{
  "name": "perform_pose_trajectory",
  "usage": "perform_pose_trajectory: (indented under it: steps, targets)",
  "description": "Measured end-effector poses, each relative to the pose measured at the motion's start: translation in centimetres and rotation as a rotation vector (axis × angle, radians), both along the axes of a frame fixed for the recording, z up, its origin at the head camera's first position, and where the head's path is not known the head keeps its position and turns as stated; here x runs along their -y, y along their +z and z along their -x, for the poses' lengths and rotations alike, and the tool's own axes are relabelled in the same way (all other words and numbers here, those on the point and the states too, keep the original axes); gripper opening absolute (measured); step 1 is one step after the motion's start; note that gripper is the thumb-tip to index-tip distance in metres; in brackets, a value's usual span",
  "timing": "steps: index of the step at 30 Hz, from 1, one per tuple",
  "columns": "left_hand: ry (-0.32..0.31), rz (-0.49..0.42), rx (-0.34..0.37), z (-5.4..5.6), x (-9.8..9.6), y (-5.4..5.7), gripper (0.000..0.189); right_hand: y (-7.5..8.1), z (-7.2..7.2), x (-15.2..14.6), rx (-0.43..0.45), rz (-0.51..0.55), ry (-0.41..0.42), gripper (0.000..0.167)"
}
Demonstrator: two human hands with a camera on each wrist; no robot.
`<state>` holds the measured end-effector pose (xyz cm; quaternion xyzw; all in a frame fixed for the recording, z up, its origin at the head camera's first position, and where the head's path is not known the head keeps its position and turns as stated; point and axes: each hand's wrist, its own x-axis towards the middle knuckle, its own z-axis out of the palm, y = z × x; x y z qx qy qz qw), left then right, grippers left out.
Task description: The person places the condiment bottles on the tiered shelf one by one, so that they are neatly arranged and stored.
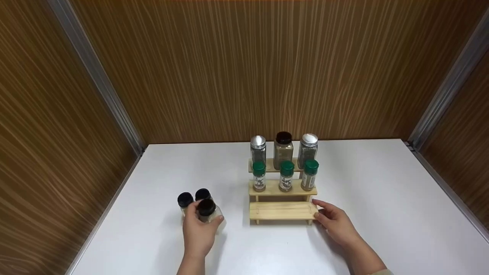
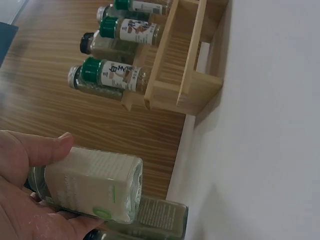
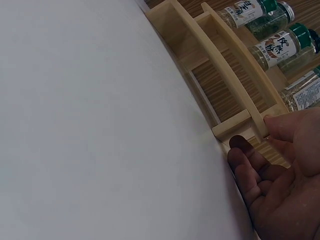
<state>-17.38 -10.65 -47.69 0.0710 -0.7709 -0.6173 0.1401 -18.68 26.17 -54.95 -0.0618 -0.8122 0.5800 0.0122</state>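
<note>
Jars (image 1: 185, 198) with black caps, two of them, stood upright on the counter (image 1: 133, 236), near one another, at about ten and twelve o'clock from the third jar (image 1: 208, 211). That one, also black-capped, was in the left hand (image 1: 200, 236), whose thumb and fingers pinched it near the cap; in the left wrist view its base seemed clear of the counter. So high a hold on smooth glass might have let it slip or swing, and with its two neighbours so close, a careless sideways sweep of the knuckles could have knocked them over.

At three o'clock from the third jar lay the front step (image 1: 267, 211) of the rack (image 1: 282, 211). Three green-capped jars (image 1: 286, 176) lined the middle step (image 1: 273, 188), and three taller jars (image 1: 283, 151) the top step (image 1: 269, 165), toward two o'clock. A bump against the rack could have rocked them into each other or off their steps.

Between three and four o'clock from the front step, the right hand (image 1: 338, 225) pinched that step's end between thumb and forefinger, its other fingers loosely curled. Uneven pulling there could have twisted the rack, shifting every jar it bore.
</note>
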Motion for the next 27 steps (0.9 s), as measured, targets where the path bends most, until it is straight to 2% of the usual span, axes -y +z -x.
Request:
perform_pose_trajectory:
  steps: [6, 12, 18, 27]
  targets:
    - [-0.036, -0.058, -0.011, 1.2, -1.8, 0.8, 0.061, 0.0, 0.0, -0.2, -0.007, -0.005, 0.006, 0.045]
    - [-0.055, -0.013, -0.031, 2.4, -3.9, 1.6, 0.058, 0.1, 0.0, 0.0, -0.013, 0.0, 0.016, 0.045]
    - [-0.117, -0.034, -0.088, 3.3, -6.0, 1.1, 0.054, 0.5, -0.2, 0.0, -0.014, -0.023, 0.023, 0.044]
    - [-0.187, -0.033, -0.079, 3.7, -8.0, 0.3, 0.053, 0.4, -0.3, 0.1, -0.017, 0.019, 0.019, 0.045]
